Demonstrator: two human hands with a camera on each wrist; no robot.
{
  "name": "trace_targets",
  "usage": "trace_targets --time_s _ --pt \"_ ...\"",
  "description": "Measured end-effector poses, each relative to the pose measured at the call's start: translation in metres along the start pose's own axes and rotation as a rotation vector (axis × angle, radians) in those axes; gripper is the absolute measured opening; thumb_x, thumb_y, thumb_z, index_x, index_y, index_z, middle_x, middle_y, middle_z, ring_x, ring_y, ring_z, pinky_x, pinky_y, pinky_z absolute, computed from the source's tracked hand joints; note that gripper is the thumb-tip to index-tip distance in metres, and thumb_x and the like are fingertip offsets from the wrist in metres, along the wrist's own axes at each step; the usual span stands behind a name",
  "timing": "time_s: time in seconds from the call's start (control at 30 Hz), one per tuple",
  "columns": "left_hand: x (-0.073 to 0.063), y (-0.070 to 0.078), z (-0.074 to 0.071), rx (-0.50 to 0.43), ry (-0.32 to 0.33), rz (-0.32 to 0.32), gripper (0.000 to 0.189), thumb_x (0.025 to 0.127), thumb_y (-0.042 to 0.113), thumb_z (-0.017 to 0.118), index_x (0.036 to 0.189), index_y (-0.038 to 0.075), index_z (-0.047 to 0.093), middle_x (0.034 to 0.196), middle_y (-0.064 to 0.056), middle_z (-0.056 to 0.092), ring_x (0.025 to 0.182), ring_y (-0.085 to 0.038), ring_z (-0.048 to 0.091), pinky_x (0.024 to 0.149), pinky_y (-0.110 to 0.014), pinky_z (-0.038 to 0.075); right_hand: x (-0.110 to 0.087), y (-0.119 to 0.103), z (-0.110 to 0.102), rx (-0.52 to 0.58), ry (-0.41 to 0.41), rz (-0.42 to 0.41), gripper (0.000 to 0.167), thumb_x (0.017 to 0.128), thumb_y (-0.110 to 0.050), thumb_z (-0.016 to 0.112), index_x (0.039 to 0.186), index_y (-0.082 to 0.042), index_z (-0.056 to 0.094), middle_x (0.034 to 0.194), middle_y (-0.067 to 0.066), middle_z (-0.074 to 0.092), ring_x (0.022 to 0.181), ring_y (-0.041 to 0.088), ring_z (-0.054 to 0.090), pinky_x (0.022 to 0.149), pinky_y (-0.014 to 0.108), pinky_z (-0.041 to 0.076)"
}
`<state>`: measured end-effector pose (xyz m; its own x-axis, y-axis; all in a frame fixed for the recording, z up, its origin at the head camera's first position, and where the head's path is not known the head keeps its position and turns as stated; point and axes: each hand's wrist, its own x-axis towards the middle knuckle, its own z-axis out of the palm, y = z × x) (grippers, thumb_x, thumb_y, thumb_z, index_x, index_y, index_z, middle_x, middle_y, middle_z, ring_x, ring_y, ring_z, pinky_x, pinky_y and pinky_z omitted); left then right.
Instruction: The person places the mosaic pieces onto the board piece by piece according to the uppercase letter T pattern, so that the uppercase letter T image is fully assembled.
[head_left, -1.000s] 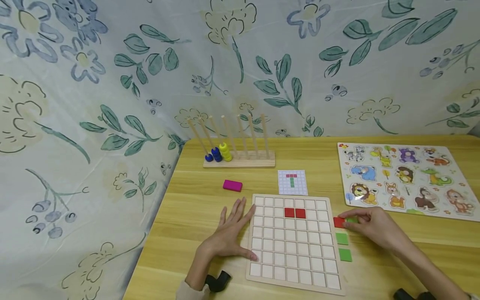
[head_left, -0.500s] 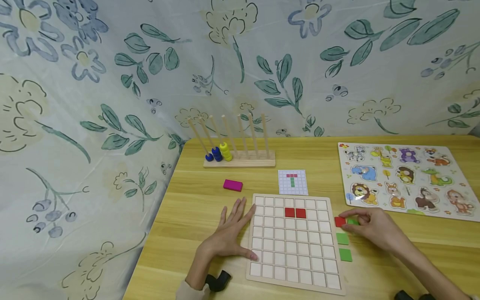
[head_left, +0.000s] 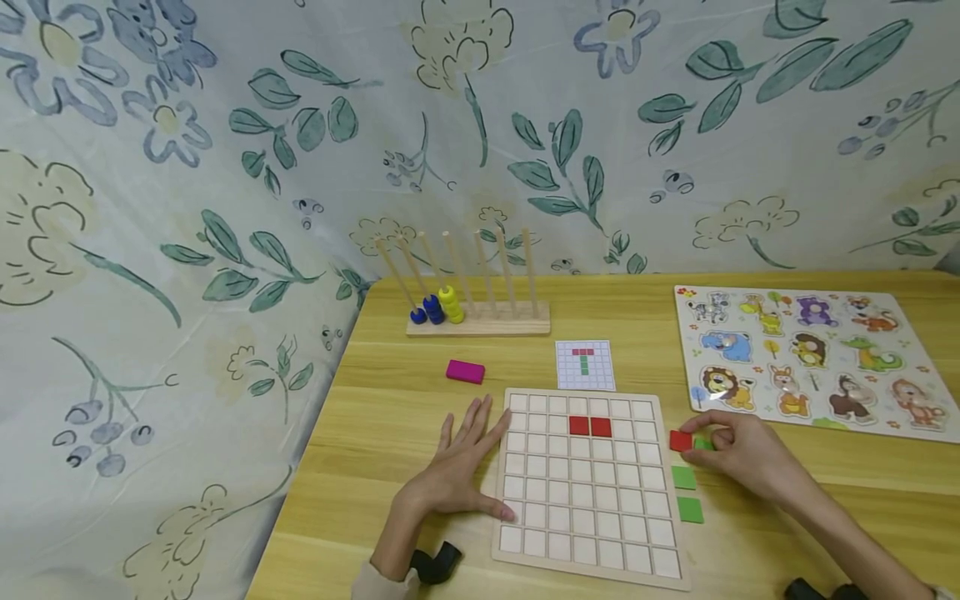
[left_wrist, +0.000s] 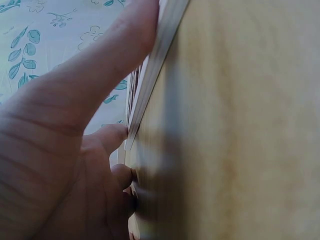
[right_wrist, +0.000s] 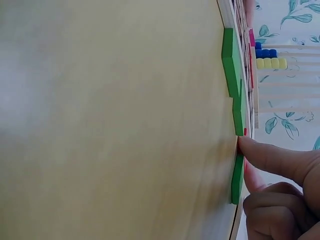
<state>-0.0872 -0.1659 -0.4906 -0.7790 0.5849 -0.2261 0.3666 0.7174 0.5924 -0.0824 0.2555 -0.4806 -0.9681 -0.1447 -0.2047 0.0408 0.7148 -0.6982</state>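
Observation:
My left hand rests with spread fingers at the left edge of a wooden grid board, thumb and index finger touching its rim. In the left wrist view the thumb lies along the board's side. Two red square tiles sit side by side in the board's second row. Right of the board, my right hand pinches a third red tile between thumb and index finger. One green tile lies partly hidden under that hand. Two more green tiles lie nearer the front.
A pattern card with a red and green T lies behind the board. Farther back stand a peg rack with blue and yellow beads and a magenta block. An animal puzzle lies at the back right.
The red tile at my right fingertips has shifted very slightly away from the board and toward the back. My left hand has kept its place.

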Motion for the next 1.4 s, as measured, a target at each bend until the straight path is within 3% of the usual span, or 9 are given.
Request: trace_targets --time_s 0.27,0.53,0.87,1.4 --pt "0.000 -0.001 0.001 0.000 0.004 0.007 0.134 0.072 0.054 0.091 0.168 0.023 0.002 0.174 -0.011 -0.017 0.162 -0.032 -0.017 0.125 -0.068 -0.015 0.001 -0.004 0.005 0.011 -0.033 0.023 0.033 0.090 -0.019 0.078 0.116 -0.001 0.066 0.061 -0.006 0.040 0.050 0.005 0.035 0.046 0.022 0.033" --pt "-0.002 -0.002 0.001 0.002 -0.002 -0.001 0.134 0.072 0.054 0.091 0.168 0.022 0.003 0.174 -0.011 -0.017 0.162 -0.032 -0.017 0.125 -0.068 -0.015 0.002 -0.011 0.002 -0.030 0.042 -0.012 0.038 0.094 -0.022 0.075 0.123 0.003 0.068 0.059 -0.005 0.040 0.047 0.005 0.033 0.046 0.025 0.033" --pt "-0.002 -0.002 0.001 0.006 -0.005 -0.003 0.133 0.073 0.054 0.091 0.168 0.022 0.003 0.174 -0.012 -0.017 0.162 -0.032 -0.017 0.125 -0.067 -0.016 0.009 -0.042 0.005 0.031 0.046 -0.028 0.040 0.094 -0.028 0.077 0.124 -0.002 0.071 0.060 -0.006 0.026 0.050 0.006 0.021 0.045 0.026 0.025" --pt "-0.001 0.001 -0.001 -0.004 0.001 0.003 0.133 0.073 0.053 0.091 0.168 0.022 0.003 0.174 -0.012 -0.016 0.162 -0.032 -0.017 0.125 -0.067 -0.016 0.036 -0.095 0.046 0.144 -0.017 -0.046 0.029 0.089 -0.018 0.082 0.112 -0.003 0.076 0.057 -0.005 0.027 0.052 0.009 0.024 0.050 0.023 0.024"
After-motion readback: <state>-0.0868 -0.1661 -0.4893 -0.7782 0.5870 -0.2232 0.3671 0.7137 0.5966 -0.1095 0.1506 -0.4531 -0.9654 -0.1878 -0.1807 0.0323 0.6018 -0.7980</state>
